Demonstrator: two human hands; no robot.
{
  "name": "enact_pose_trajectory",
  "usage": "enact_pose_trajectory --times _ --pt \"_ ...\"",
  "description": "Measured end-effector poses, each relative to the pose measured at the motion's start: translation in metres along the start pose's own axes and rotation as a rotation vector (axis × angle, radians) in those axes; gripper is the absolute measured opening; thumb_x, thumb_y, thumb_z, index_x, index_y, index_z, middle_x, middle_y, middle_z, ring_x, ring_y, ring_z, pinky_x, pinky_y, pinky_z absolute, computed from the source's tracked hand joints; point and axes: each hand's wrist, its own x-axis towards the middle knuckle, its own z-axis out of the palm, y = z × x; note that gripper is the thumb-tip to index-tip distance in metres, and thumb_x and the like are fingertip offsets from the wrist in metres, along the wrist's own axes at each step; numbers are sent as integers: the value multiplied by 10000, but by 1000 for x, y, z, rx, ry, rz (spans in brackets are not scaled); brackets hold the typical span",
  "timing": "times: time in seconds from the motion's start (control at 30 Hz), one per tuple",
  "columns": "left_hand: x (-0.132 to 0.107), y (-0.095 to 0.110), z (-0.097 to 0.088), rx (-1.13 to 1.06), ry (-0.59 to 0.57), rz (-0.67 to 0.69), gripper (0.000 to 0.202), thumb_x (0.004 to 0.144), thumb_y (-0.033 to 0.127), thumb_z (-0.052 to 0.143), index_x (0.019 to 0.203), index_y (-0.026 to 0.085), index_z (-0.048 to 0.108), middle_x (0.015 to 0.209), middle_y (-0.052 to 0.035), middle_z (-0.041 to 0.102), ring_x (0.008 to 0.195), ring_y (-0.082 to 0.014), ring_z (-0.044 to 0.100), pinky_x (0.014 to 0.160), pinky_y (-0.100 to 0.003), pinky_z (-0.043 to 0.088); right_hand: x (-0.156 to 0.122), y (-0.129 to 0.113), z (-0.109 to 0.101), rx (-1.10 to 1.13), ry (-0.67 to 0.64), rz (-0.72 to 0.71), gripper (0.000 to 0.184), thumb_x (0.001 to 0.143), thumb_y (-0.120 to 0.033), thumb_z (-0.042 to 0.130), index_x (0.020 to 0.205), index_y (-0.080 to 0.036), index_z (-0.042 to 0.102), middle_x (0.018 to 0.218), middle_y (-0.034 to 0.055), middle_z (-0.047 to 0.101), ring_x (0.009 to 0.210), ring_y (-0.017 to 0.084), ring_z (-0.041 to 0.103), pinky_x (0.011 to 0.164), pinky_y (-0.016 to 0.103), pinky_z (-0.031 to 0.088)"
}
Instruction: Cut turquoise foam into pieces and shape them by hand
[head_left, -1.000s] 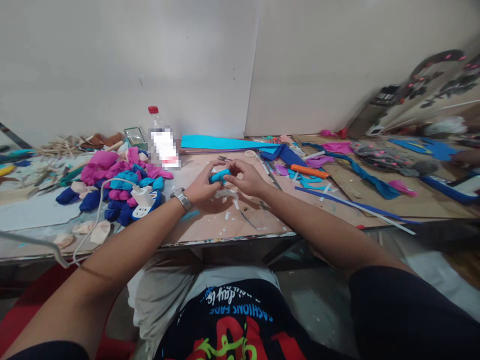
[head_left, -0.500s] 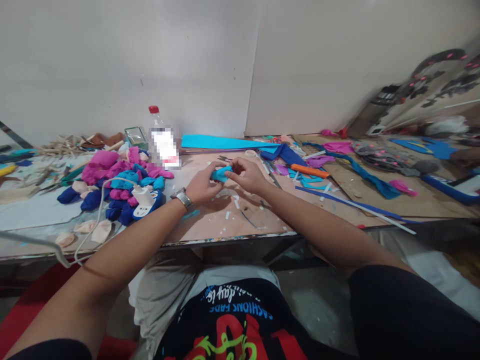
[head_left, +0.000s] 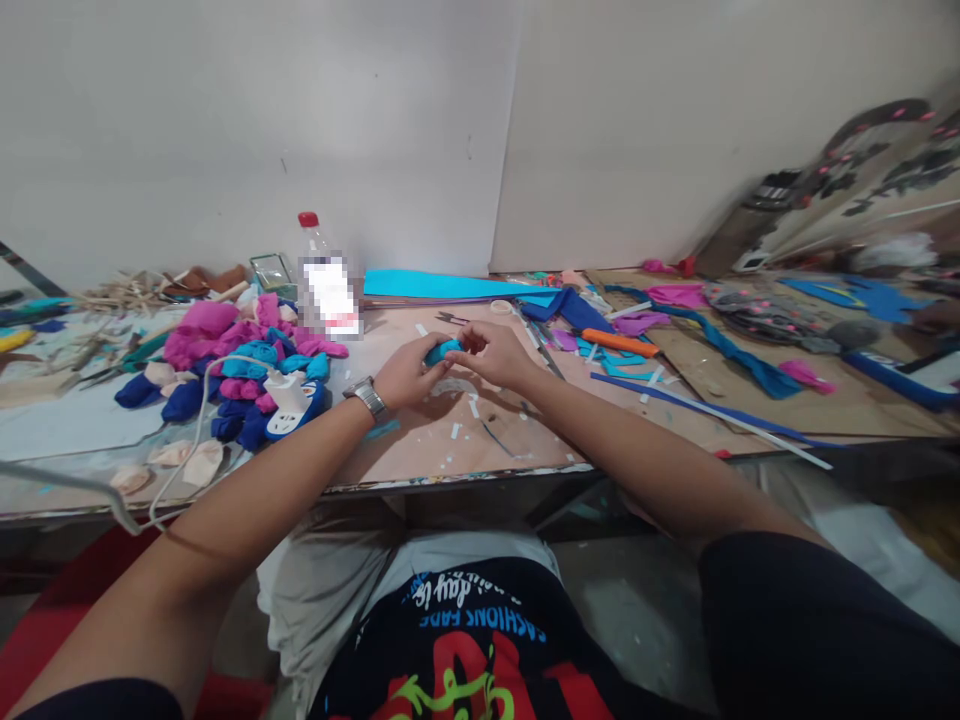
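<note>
The left hand (head_left: 403,372) and right hand (head_left: 499,355) are both pinching a small blue piece (head_left: 442,350), which is sitting between them just above the desk (head_left: 420,445). Its long axis is running side to side, one end in each hand, neither nearer.

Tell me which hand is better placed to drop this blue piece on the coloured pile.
Left, probably. The left hand grips the blue piece and lies nearer the coloured pile; the right hand, also pinching it, would have to reach across.
</note>
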Motion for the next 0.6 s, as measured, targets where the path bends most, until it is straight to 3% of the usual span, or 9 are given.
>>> enact_pose_trajectory --times 0.23,0.47,0.6 --pt "-2 -2 2 51 -29 -29 352 974 420 512 1200 176 626 1093 -93 730 943 -243 665 848 -375 491 -2 -2 4 -32 -24 -13 384 781 -540 787 821 -188 639 745 12 644 685 151 531 628 279 392" --pt "-1 -3 2 24 -30 -24 257 900 250 515 1122 170 614 1014 -73 709 891 -226 637 801 -355 471 -2 -8 3 -17 -71 -59 330 798 -425 774 989 -178 669 823 24 658 710 153 549 660 282 428" --pt "-1 -3 1 22 -40 -36 272 887 236 508 1132 164 602 1012 -80 703 879 -235 630 790 -366 469 -4 -12 2 -5 -79 -91 284 830 -353 717 1044 -175 666 842 30 655 727 155 563 679 287 443"
